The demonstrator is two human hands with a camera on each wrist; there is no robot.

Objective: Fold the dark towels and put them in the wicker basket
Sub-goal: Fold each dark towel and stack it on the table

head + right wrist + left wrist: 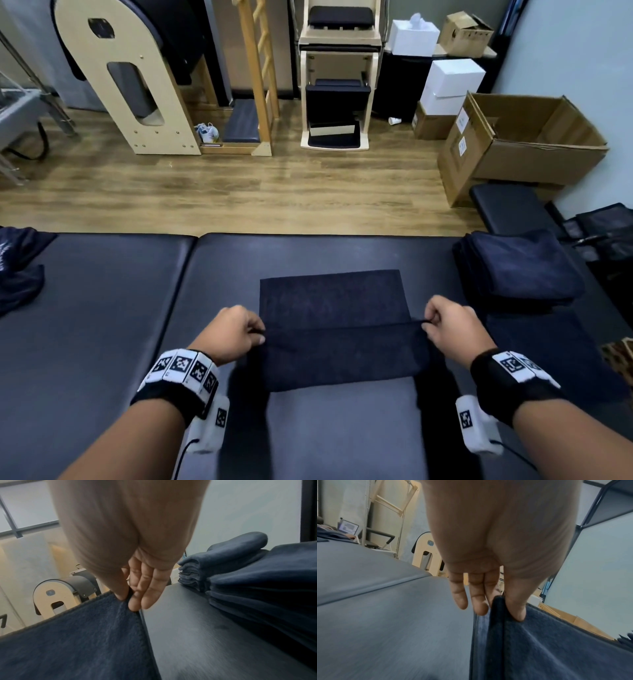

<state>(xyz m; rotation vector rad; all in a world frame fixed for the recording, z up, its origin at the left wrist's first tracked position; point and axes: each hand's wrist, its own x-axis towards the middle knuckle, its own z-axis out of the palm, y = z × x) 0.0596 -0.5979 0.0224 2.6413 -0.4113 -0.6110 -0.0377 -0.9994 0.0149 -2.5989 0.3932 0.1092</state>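
dark towel (334, 329) pinched between hands, seemingly lifted

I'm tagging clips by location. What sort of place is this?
Probably a Pilates or physiotherapy studio, in a storage corner. A wooden ladder barrel and a padded wooden chair stand by the wall, the towel lies on a padded table, and cardboard boxes are piled nearby.

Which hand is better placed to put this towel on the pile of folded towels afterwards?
Probably the right hand. The pile of folded towels lies just beyond it on the right side of the table. The left hand, pinching the towel's other corner, is farther away.
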